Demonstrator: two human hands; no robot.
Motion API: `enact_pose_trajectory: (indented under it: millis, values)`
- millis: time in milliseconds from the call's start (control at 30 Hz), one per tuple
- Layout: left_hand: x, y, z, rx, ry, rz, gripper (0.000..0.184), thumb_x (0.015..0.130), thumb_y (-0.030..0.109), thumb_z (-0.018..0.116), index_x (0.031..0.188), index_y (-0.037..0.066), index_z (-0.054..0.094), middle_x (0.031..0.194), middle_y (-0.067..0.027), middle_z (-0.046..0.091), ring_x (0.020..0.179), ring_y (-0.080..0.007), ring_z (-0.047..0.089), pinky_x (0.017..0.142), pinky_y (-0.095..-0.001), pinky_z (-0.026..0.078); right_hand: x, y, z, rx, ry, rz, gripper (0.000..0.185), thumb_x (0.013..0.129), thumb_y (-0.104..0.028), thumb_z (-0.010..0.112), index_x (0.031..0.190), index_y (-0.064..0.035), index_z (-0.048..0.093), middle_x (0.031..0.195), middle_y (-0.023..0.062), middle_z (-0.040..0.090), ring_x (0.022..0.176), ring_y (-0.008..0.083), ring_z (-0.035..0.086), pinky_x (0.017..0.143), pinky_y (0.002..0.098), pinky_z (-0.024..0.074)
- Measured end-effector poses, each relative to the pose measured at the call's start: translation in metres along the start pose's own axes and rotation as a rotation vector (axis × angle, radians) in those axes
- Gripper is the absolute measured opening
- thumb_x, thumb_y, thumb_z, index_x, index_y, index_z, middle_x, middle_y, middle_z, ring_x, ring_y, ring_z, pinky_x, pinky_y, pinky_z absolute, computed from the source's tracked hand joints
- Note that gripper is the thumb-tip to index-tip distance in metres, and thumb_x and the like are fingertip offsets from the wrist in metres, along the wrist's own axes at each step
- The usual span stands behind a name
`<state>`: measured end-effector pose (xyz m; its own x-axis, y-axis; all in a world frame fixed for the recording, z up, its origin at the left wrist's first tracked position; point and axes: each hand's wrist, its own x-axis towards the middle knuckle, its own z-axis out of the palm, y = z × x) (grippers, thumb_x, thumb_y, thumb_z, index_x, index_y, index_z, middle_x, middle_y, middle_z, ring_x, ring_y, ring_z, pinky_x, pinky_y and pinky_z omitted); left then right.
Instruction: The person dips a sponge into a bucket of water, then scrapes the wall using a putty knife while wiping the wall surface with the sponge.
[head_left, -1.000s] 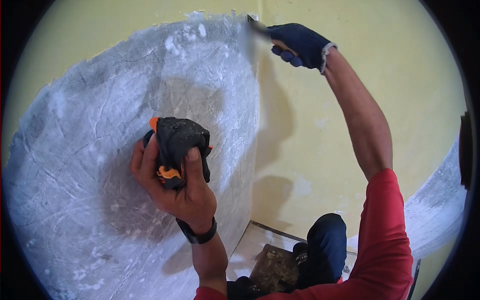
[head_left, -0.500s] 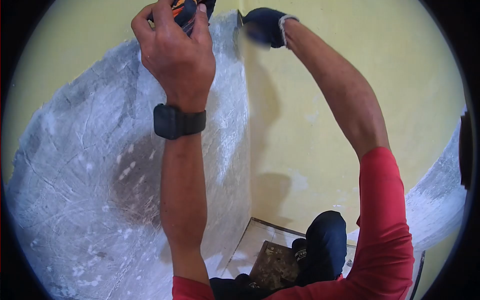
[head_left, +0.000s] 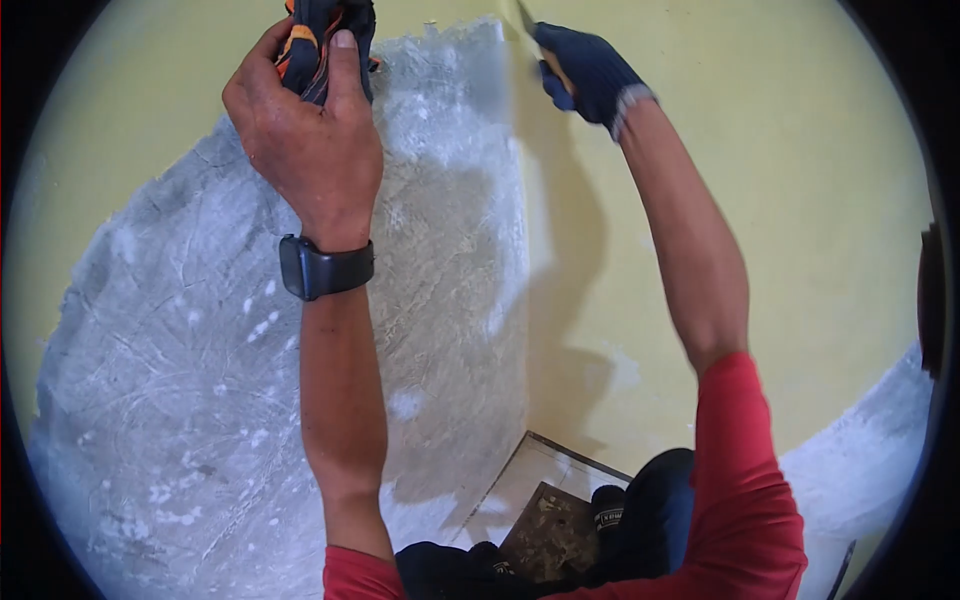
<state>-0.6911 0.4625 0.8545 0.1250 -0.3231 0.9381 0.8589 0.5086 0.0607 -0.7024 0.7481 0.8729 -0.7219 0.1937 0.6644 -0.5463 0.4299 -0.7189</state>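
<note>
My left hand (head_left: 310, 140), bare and with a black watch on the wrist, is closed around a bunched dark cloth with orange parts (head_left: 318, 60) at the upper left. At the top centre my right hand (head_left: 592, 75), in a dark blue knitted glove, grips a scraper (head_left: 528, 18) by its wooden-coloured handle. Its thin blade points up beside the wall corner. Left of it lies the grey, patchy bare wall surface (head_left: 430, 250) with a ragged top edge.
Yellow wall (head_left: 800, 200) spans the right side, with another grey patch (head_left: 870, 450) at lower right. Below, a stained brown board (head_left: 550, 535) lies on the tiled floor (head_left: 510, 485) by my feet and dark-trousered knee (head_left: 660, 500).
My left hand has risen from the middle of the grey wall to the top with the cloth. My right hand shifted left, then back right, still holding the scraper.
</note>
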Motion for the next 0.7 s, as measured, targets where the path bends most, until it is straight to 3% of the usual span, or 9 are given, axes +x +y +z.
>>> enact_pose_trajectory:
  millis: [33,67,167,200,233,400,567,667,700]
  values:
    - [0.002,-0.003,0.000,0.038,0.007,0.038,0.036,0.081,0.021,0.072,0.113,0.009,0.061,0.109,-0.0129,0.056,0.101,-0.0291,0.057,0.080,-0.0418,0.048,-0.050,-0.030,0.018,0.260,0.123,0.175,0.029,0.093,-0.036,0.059,0.099,-0.0080,0.058,0.073,0.0022,0.054,0.051,0.0080,0.049,0.039,0.0235,0.0368]
    - [0.005,-0.004,-0.002,0.056,0.010,0.054,0.036,0.081,0.021,0.072,0.113,0.009,0.061,0.109,-0.0129,0.056,0.101,-0.0291,0.057,0.080,-0.0418,0.048,-0.071,-0.027,0.022,0.369,0.181,0.112,0.034,0.092,-0.036,0.058,0.098,-0.0030,0.061,0.070,0.0068,0.054,0.051,0.0134,0.050,0.041,0.0301,0.0397]
    - [0.015,-0.006,-0.012,0.633,-0.188,0.398,0.037,0.083,0.027,0.070,0.119,0.022,0.060,0.116,-0.0065,0.055,0.102,-0.0240,0.057,0.081,-0.0437,0.039,-0.142,-0.009,0.027,0.307,0.137,0.070,0.043,0.095,-0.028,0.055,0.131,-0.0036,0.054,0.071,0.0043,0.056,0.049,0.0104,0.049,0.043,0.0273,0.0415]
    - [0.021,-0.011,-0.018,0.655,-0.185,0.423,0.037,0.083,0.027,0.070,0.119,0.022,0.060,0.116,-0.0065,0.055,0.102,-0.0240,0.057,0.081,-0.0437,0.039,-0.161,0.003,0.030,0.016,0.155,-0.057,0.042,0.096,-0.024,0.054,0.132,-0.0033,0.053,0.069,0.0038,0.055,0.047,0.0094,0.048,0.040,0.0257,0.0396]
    - [0.028,-0.016,-0.027,0.750,-0.212,0.494,0.038,0.084,0.029,0.069,0.120,0.022,0.059,0.118,-0.0061,0.055,0.104,-0.0245,0.056,0.084,-0.0443,0.037,-0.178,-0.006,0.025,0.533,0.062,0.309,0.043,0.096,-0.023,0.054,0.134,-0.0036,0.051,0.067,0.0035,0.054,0.044,0.0082,0.046,0.036,0.0239,0.0370]
    - [0.034,-0.015,-0.052,0.987,-0.297,0.547,0.042,0.091,0.037,0.060,0.126,0.015,0.056,0.123,-0.0109,0.055,0.112,-0.0268,0.054,0.090,-0.0460,0.034,-0.194,0.045,0.024,0.742,-0.118,0.360,0.045,0.097,-0.020,0.053,0.138,-0.0042,0.047,0.063,0.0023,0.052,0.041,0.0066,0.042,0.033,0.0222,0.0342]
    - [0.024,-0.019,0.062,0.964,-0.183,0.518,0.043,0.092,0.041,0.056,0.126,0.016,0.055,0.113,-0.0093,0.060,0.109,-0.0267,0.054,0.083,-0.0487,0.040,-0.189,0.066,0.005,0.981,-0.122,0.244,0.043,0.097,-0.014,0.050,0.139,-0.0029,0.046,0.063,0.0024,0.051,0.041,0.0060,0.042,0.035,0.0206,0.0332]
    - [-0.004,-0.025,0.173,0.803,-0.404,0.677,0.036,0.091,0.035,0.058,0.124,0.021,0.057,0.108,-0.0073,0.058,0.102,-0.0272,0.055,0.078,-0.0454,0.039,-0.186,0.079,-0.008,0.945,-0.057,0.223,0.044,0.097,-0.012,0.049,0.139,-0.0033,0.045,0.064,0.0033,0.052,0.041,0.0061,0.042,0.035,0.0208,0.0334]
    - [-0.025,0.005,0.207,0.741,-0.480,0.571,0.030,0.092,0.021,0.052,0.113,0.001,0.056,0.106,-0.0190,0.055,0.094,-0.0327,0.057,0.086,-0.0488,0.043,-0.186,0.081,-0.009,0.907,-0.011,0.208,0.045,0.096,-0.009,0.048,0.140,-0.0022,0.044,0.064,0.0044,0.053,0.041,0.0066,0.042,0.035,0.0209,0.0332]
